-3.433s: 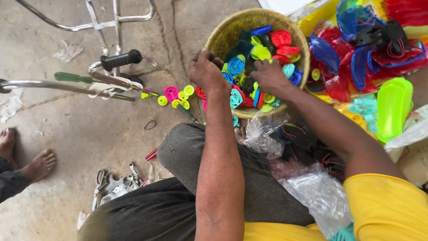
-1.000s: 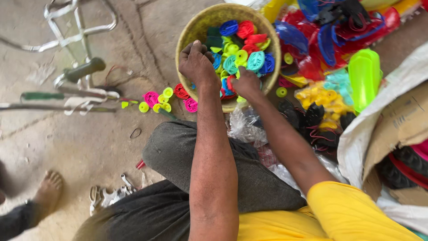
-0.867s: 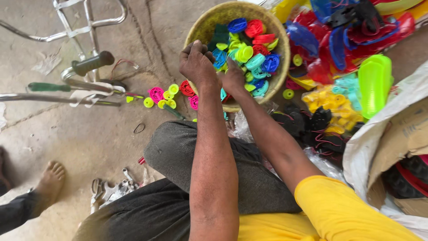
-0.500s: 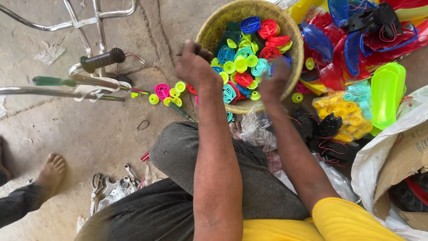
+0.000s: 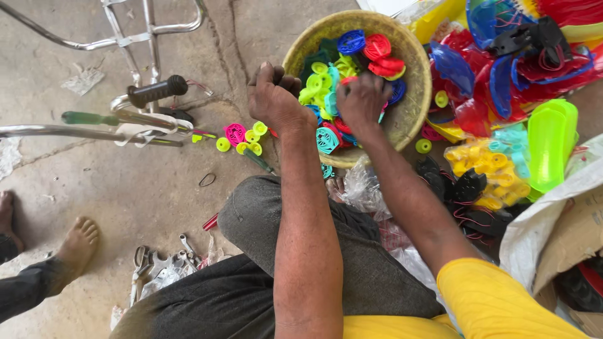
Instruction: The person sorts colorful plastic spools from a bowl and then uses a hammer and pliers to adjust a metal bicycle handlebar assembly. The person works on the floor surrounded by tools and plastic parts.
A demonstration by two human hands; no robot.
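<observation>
A round woven basket [image 5: 414,69] sits on the concrete floor, filled with several small plastic wheels and discs [image 5: 352,53] in blue, red, green and yellow. My left hand [image 5: 274,97] rests on the basket's near-left rim, fingers curled; whether it holds anything is hidden. Inside the basket, my right hand [image 5: 361,100] has its fingers closed down among the coloured parts; what it grips is not visible. A teal wheel [image 5: 326,139] lies just below both hands.
Yellow-green and pink discs [image 5: 242,138] lie on the floor left of the basket. A metal frame with a black grip [image 5: 157,91] stands at left. Red, blue and green plastic parts [image 5: 502,69] pile up at right. Tools [image 5: 163,267] and another person's bare foot [image 5: 75,245] are at lower left.
My right hand moved from the basket's near rim deeper into the parts. The left hand stayed on the rim. The camera view shifted slightly.
</observation>
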